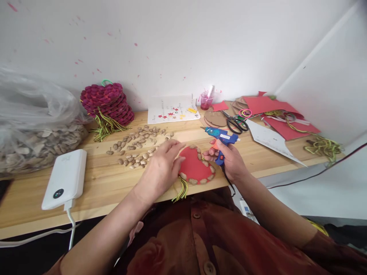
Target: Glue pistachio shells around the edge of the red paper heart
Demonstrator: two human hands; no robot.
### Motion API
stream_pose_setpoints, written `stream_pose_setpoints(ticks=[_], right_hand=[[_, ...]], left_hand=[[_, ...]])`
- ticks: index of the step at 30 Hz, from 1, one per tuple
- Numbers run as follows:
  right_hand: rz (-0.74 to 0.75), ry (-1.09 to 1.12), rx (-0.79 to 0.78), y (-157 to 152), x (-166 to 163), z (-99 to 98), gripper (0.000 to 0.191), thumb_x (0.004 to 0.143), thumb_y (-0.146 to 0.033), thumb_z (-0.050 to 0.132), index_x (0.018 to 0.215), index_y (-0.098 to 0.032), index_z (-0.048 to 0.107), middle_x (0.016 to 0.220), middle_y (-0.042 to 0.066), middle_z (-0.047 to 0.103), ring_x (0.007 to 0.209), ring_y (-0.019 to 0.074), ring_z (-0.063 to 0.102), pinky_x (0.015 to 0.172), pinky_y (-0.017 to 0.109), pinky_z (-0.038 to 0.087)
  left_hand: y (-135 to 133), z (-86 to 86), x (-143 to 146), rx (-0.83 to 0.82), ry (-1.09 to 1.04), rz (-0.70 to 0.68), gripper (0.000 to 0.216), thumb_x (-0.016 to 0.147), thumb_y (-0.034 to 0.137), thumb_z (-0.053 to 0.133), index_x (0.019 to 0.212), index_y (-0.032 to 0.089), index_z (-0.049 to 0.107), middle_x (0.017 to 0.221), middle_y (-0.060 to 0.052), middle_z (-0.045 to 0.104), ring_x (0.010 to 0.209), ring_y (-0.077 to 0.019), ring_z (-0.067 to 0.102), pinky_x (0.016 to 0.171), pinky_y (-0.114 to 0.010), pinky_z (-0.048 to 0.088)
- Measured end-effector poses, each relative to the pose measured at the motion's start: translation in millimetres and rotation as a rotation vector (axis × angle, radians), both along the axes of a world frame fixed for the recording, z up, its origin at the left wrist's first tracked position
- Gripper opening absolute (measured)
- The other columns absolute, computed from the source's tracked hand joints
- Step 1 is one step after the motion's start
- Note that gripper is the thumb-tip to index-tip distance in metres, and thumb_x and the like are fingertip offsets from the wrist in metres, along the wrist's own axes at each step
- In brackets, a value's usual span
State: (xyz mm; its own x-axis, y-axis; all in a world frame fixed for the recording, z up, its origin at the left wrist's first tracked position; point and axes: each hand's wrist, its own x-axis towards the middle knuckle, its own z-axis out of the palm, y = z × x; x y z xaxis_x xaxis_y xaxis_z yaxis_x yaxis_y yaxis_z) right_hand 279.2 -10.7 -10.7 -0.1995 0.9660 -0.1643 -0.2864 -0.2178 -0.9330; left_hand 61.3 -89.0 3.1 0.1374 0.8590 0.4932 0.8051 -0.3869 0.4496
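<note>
A red heart-shaped piece (193, 166) lies near the table's front edge. Peanuts (203, 181) line its top, right and lower rim, and a yellow-green tassel (181, 191) hangs from its lower left. My left hand (162, 168) is at the heart's left edge, fingers stretched and thumb apart; it covers part of that rim, and I see nothing held. My right hand (231, 158) grips a blue hot glue gun (220, 135) by its handle, fingers near the orange trigger. The gun's nozzle points left, above the table behind the heart. Loose peanuts (140, 143) lie beyond my left hand.
A white power bank (65, 177) with a cable and a bag of peanuts (37, 141) stand left. A woven purple-red piece (107, 103), paper sheet (172, 109) and pink-stained cup (205, 101) line the wall. Scissors (236, 123), red sheets (298, 128) and yarn (323, 149) are right.
</note>
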Motion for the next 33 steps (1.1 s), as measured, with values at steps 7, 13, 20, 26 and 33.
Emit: stream_pose_setpoints(ticks=[7, 13, 20, 26, 33], right_hand=[[-0.05, -0.002, 0.032, -5.6, -4.4, -1.2, 0.049, 0.068, -0.059, 0.088, 0.091, -0.022, 0.065, 0.062, -0.006, 0.062, 0.077, 0.0207, 0.076, 0.074, 0.034, 0.064], [-0.051, -0.003, 0.015, -27.4, -8.6, 1.9, 0.046, 0.069, -0.056, 0.089, 0.091, -0.022, 0.066, 0.063, -0.005, 0.063, 0.081, 0.0222, 0.077, 0.078, 0.036, 0.064], [0.026, 0.024, -0.076, -46.6, -5.2, 10.1, 0.042, 0.074, -0.055, 0.086, 0.091, -0.021, 0.068, 0.066, -0.003, 0.065, 0.08, 0.0227, 0.078, 0.082, 0.039, 0.065], [-0.025, 0.001, -0.042, -43.8, 0.9, 10.2, 0.044, 0.072, -0.055, 0.087, 0.093, -0.022, 0.067, 0.066, -0.003, 0.064, 0.081, 0.0228, 0.077, 0.082, 0.04, 0.064], [-0.052, -0.031, -0.027, -40.4, 5.5, 7.2, 0.045, 0.068, -0.055, 0.09, 0.09, -0.021, 0.068, 0.065, -0.003, 0.064, 0.084, 0.0246, 0.077, 0.083, 0.041, 0.064]], left_hand=[[-47.7, -16.9, -1.9, -0.106, 0.039, -0.006, 0.071, 0.088, 0.034, 0.077, 0.15, 0.02, 0.044, 0.143, -0.018, 0.054, 0.133, -0.0338, 0.055, 0.112, -0.054, 0.049], [-61.9, -25.9, -6.8, -0.141, 0.035, 0.007, 0.071, 0.092, 0.023, 0.071, 0.155, 0.028, 0.038, 0.142, -0.014, 0.056, 0.13, -0.0299, 0.056, 0.111, -0.052, 0.049], [-72.8, -23.6, -17.3, -0.153, -0.02, 0.05, 0.056, 0.096, 0.029, 0.067, 0.148, 0.026, 0.049, 0.134, -0.012, 0.062, 0.125, -0.0284, 0.061, 0.108, -0.05, 0.051], [-79.1, -21.6, -17.8, -0.146, -0.008, -0.001, 0.033, 0.09, 0.038, 0.075, 0.118, 0.022, 0.068, 0.133, -0.013, 0.059, 0.126, -0.0297, 0.057, 0.108, -0.05, 0.049], [-83.1, -11.7, -32.2, -0.127, 0.183, 0.066, 0.027, 0.095, 0.039, 0.069, 0.076, 0.02, 0.068, 0.113, -0.01, 0.068, 0.114, -0.0294, 0.058, 0.097, -0.048, 0.047]])
